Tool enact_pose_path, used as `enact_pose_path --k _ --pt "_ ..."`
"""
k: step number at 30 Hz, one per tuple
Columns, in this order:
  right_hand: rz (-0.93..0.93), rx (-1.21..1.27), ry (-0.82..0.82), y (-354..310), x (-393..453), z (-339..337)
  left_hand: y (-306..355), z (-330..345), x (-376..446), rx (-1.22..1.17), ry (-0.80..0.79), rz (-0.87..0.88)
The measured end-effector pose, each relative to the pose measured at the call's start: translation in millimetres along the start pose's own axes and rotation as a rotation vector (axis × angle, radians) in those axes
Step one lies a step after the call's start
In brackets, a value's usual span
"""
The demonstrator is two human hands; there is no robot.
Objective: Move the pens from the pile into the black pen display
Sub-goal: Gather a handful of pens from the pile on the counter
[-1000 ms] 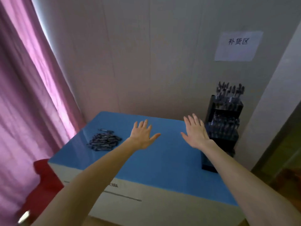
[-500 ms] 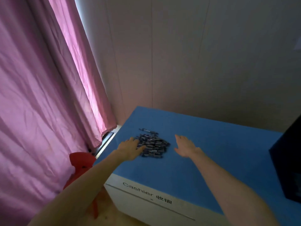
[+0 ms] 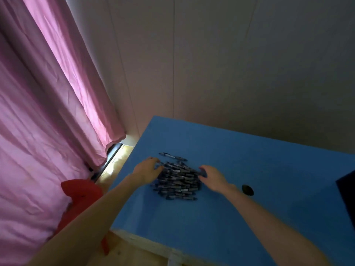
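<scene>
Left hand (image 3: 147, 170) is sitting at the left edge of the pen pile (image 3: 177, 179) on the blue table (image 3: 249, 160), fingers loosely spread and touching the outer pens, likely corralling them for a scoop. Right hand (image 3: 212, 178) is mirroring it on the right edge, fingers curling in; can't tell if it's pinching a pen yet. Black pen display (image 3: 346, 191) is sitting well apart at far right, barely in frame

Both forearms are bare from the bottom edge of the view up to the wrists, with no sleeve showing. The left hand (image 3: 147, 170) and right hand (image 3: 213, 178) are bare, ungloved, without rings, watch or bracelet.
</scene>
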State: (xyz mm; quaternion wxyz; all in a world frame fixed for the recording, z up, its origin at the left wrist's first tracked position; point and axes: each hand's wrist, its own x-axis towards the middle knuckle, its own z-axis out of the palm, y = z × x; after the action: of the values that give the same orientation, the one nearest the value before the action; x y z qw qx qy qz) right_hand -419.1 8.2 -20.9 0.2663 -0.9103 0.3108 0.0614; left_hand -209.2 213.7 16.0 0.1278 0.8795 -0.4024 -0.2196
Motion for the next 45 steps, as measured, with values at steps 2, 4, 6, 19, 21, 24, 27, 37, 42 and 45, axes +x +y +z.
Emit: enact_pose_path --k 2,4,6,19,21,24,27,37,42,45 --pt "-0.024 0.005 -0.002 6.3 8.3 4.6 -5.1 -1.8 17.5 -0.014 -0.028 0.021" --pt "-0.037 0.029 0.007 10.8 17.8 6.2 -9.0 -2.9 34.4 -0.045 -0.040 0.038" --pt "-0.050 0.040 -0.006 13.1 23.2 5.5 -9.1 -2.1 47.1 -0.076 -0.047 0.057" --pt "-0.085 -0.047 -0.011 19.8 42.3 5.3 -17.6 8.3 93.6 0.029 -0.182 0.249" --pt "-0.067 -0.029 0.032 29.5 44.6 5.4 -16.1 6.5 97.2 0.020 -0.198 0.268" --pt "-0.056 0.007 0.081 38.6 49.0 5.6 -17.6 5.4 101.9 0.000 -0.221 0.276" --pt "-0.061 0.040 0.113 40.8 52.8 9.4 -19.0 6.0 110.2 -0.029 -0.221 0.290" --pt "-0.110 0.143 0.182 32.7 58.0 15.3 -22.5 13.7 113.2 0.035 -0.224 0.323" --pt "-0.149 0.155 0.156 28.0 65.7 14.1 -19.7 16.1 114.0 0.097 -0.219 0.376" --pt "-0.148 0.149 0.175 27.0 72.5 9.8 -18.5 16.8 116.0 0.118 -0.209 0.385"
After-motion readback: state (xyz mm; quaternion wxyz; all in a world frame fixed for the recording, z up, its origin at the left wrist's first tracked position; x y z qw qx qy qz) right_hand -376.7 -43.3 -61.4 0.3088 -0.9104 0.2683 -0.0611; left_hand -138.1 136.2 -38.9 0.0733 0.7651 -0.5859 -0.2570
